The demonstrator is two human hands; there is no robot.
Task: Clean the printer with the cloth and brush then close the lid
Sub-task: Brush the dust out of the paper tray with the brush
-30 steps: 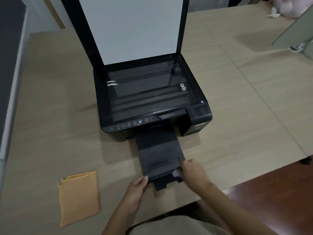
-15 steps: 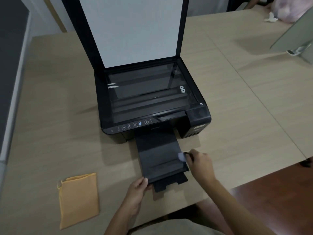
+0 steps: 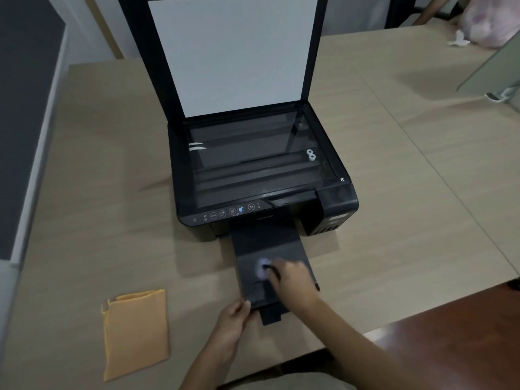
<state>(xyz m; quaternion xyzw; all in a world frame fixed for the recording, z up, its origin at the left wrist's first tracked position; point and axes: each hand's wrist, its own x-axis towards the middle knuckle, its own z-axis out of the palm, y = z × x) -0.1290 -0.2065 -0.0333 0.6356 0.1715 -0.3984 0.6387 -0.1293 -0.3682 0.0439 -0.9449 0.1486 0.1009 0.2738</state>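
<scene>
Tabletop tray (image 3: 270, 249): brush (image 3: 264, 268) now mid-tray.

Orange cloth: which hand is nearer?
Left. The left hand grips the output tray's front corner, beside the orange cloth; the right hand brushes farther right.

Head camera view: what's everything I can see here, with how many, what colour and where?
printer: one, black, centre of table
lid: one, black with white underside, raised upright
output tray: one, black, pulled out in front
cloth: one, orange, flat on table, lower left
brush: one, pale blurred head, on tray
table: one, light wood
left hand: holds tray's front corner
right hand: grips brush
</scene>
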